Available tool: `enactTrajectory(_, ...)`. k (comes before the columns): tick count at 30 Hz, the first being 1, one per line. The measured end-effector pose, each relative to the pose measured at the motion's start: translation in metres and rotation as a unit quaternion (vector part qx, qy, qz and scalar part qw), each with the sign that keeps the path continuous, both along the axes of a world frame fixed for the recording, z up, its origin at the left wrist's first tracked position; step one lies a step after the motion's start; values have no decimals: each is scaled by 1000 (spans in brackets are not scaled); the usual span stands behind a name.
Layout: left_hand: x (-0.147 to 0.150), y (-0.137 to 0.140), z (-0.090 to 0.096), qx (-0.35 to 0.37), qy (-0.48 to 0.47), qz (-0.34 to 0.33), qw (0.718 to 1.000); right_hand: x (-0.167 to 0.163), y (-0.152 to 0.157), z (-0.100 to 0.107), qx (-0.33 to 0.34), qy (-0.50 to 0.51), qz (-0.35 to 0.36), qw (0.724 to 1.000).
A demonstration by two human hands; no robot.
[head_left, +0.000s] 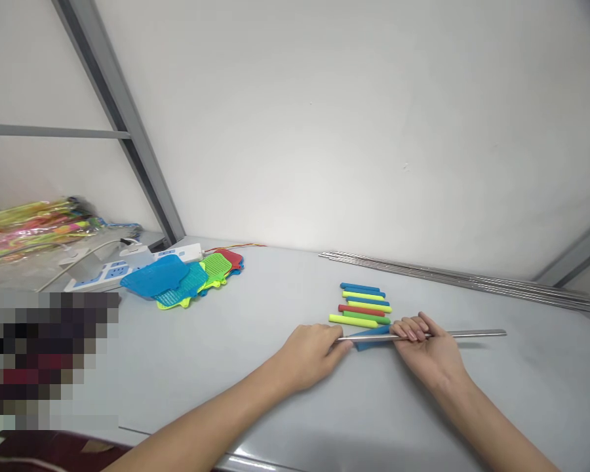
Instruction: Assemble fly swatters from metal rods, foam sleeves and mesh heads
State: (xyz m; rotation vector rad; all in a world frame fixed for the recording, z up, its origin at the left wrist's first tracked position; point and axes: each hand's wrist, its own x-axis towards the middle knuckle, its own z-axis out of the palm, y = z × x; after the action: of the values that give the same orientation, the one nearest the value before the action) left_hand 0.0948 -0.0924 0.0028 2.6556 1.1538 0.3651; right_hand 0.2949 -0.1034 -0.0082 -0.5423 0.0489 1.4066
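A thin metal rod (482,333) lies level across both hands, above the grey table. Its left end runs into my left hand (314,357), whose closed fingers grip it. My right hand (430,351) is turned palm up, fingers curled round the rod's middle, and the right end sticks out past it. Behind and partly under the rod, blue plastic tubes (370,345) show between my hands. Just beyond them is a row of several coloured plastic handle tubes, among them a yellow tube (353,321) and a red tube (361,310).
Plastic fly swatter heads (157,276) lie overlapping at left, against a white power strip (105,275). A bundle of metal rods (452,275) lies along the wall at right. Bagged colourful items (34,226) are at far left, beside a grey frame post (122,118).
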Motion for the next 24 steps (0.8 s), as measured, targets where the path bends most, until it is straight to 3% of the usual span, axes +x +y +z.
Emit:
enactTrajectory(7, -1, 2, 1, 17, 18, 34, 999, 7, 0, 5, -5, -10, -30, 999)
enactTrajectory(18, -2, 3, -1, -7, 16, 5, 1000, 13, 1, -1, 48, -70, -19, 996)
enactTrajectory(24, -2, 1, 1, -23, 10, 8, 1000, 10, -1, 5, 14, -26, -27, 999)
